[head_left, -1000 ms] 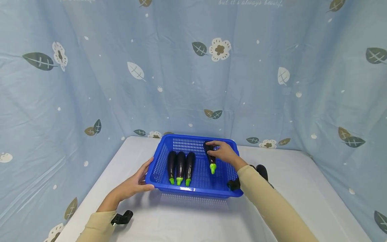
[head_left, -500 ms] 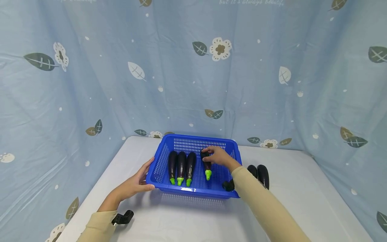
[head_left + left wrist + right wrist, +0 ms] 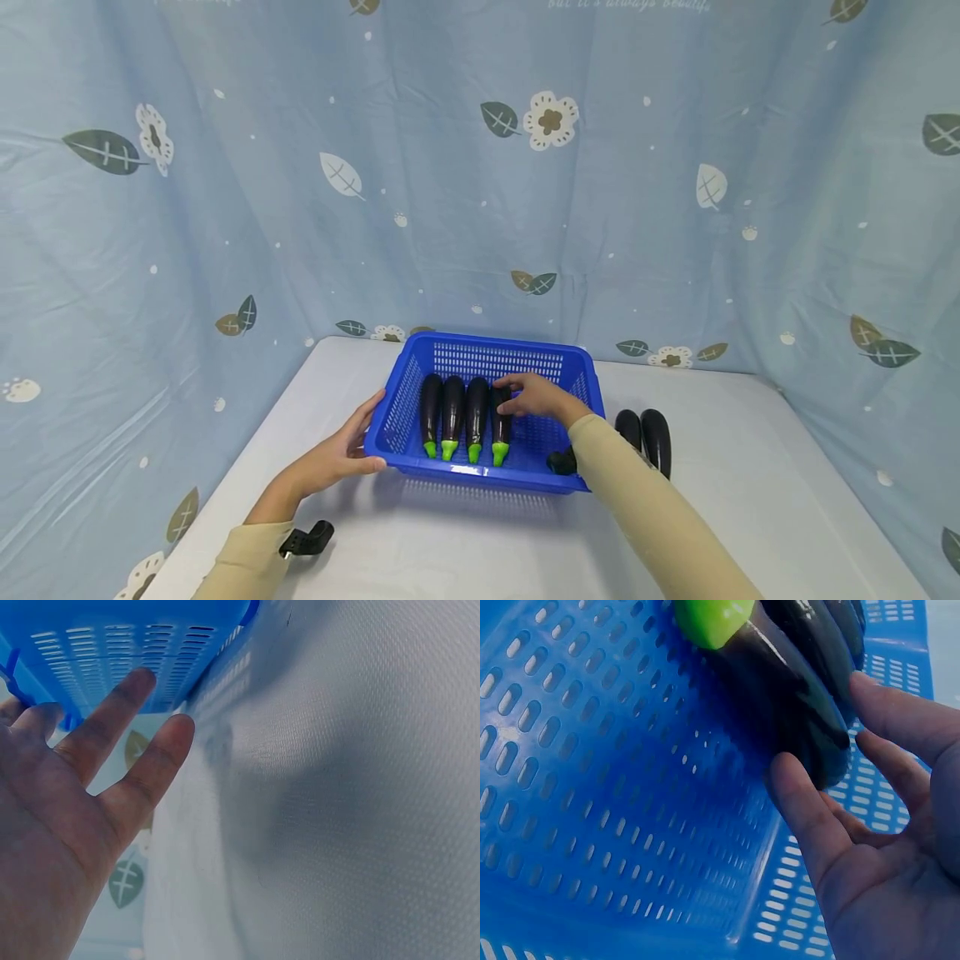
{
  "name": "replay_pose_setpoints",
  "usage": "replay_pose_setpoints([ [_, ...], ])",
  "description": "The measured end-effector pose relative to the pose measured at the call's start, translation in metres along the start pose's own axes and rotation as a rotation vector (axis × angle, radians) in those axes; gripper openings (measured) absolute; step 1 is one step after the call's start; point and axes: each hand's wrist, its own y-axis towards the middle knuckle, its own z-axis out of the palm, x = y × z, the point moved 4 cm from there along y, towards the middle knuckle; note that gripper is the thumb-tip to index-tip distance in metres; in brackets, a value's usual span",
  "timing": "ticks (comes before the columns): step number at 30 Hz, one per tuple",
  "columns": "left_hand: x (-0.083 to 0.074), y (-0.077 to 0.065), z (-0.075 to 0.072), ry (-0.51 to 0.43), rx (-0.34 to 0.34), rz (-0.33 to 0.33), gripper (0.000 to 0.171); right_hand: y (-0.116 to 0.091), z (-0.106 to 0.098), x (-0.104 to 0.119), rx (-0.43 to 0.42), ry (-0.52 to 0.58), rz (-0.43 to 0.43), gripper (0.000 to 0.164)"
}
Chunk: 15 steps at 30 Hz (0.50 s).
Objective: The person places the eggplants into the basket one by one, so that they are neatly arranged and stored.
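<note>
In the head view, several dark eggplants with green caps lie side by side in a blue perforated basket [image 3: 480,479]. My right hand [image 3: 534,395] is over the rightmost eggplant [image 3: 500,429]. In the right wrist view its thumb and fingers pinch that eggplant [image 3: 780,697] near its rounded end, the green cap pointing away. My left hand [image 3: 337,457] rests at the basket's left side, thumb by the front corner. In the left wrist view the fingers [image 3: 154,769] are straight and spread beside the basket's perforated wall [image 3: 112,645].
Two more eggplants [image 3: 656,442] lie on the white table [image 3: 750,500] right of the basket, partly hidden by the right sleeve [image 3: 637,492]. A blue patterned curtain [image 3: 450,208] hangs behind and at both sides. Bare basket floor shows right of the row.
My right hand has brought its eggplant leftward and toward the front of the basket, up beside the row. The left hand and basket have stayed in place.
</note>
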Motion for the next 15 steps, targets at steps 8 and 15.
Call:
replay_pose_setpoints([
  [8,-0.002,0.000,0.001,0.004,0.002,-0.003,0.104,-0.006,-0.004,0.004,0.010,-0.027,-0.013,0.048],
  [15,0.000,-0.001,0.000,0.018,0.000,-0.006,0.103,-0.009,-0.013,0.006,-0.020,-0.057,-0.034,0.046],
])
